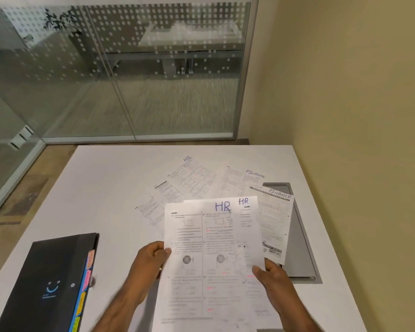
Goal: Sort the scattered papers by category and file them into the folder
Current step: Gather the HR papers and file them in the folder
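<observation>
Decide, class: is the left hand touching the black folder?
Apart. The head view shows bare white table between the left hand, which grips the HR sheets, and the black folder.

My white table (110,188) carries a closed black folder (50,281) with coloured tabs at my near left. Loose printed sheets (189,180) marked HR and FINANCE lie fanned across its middle. A grey panel (297,248) sits by the right edge, partly under one sheet.
</observation>
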Available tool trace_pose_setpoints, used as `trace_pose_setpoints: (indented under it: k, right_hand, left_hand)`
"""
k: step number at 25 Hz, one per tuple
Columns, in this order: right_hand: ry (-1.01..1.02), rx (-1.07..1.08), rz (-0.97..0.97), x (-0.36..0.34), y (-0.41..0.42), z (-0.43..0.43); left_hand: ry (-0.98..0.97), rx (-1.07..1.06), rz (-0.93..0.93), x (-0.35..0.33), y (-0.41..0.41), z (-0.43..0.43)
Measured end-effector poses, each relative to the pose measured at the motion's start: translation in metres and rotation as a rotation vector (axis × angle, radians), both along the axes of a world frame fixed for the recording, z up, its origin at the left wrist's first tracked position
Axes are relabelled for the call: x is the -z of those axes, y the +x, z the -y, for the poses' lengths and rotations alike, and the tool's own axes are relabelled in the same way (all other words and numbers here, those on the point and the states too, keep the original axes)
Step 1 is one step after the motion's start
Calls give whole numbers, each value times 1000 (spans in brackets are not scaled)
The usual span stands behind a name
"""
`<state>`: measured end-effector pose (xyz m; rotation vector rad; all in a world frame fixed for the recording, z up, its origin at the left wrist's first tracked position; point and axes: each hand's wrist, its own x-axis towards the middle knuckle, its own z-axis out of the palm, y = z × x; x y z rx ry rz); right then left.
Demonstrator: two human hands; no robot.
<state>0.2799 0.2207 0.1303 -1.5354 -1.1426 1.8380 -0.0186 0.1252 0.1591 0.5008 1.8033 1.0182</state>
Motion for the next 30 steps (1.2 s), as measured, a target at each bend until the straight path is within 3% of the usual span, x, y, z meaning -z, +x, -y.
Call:
trace_pose_setpoints:
  k: [2,6,8,10,13,17,20,25,30]
  right_hand:
    - [-28,-46,-57,-9,-9,8]
    - [-156,-105,-187,-21,-17,15]
    - [-209,-74,-223,-25,-17,17]
    - [-221,-21,-278,-30,-15,15]
    - [-20,-139,-189,-37,-17,10]
    - [136,-89,24,-34,-5,1]
    - [191,-120,14,-25,4,8]
    - [319,-149,153,-17,23,34]
    - [248,3,202,-3,35,46]
  left_hand:
    - [22,4,54,-3,11,2]
    - [100,-22,456,-7,25,11]
    - [125,-41,522,-8,30,16]
    - [176,-62,486,-9,35,17]
    - [262,-34,395,-11,37,17]
    - [280,195,167,-20,57,14]
    - [391,351,-22,-3,68,25]
    - [392,335,-23,29,93,34]
    - [228,378,-44,54,96,34]
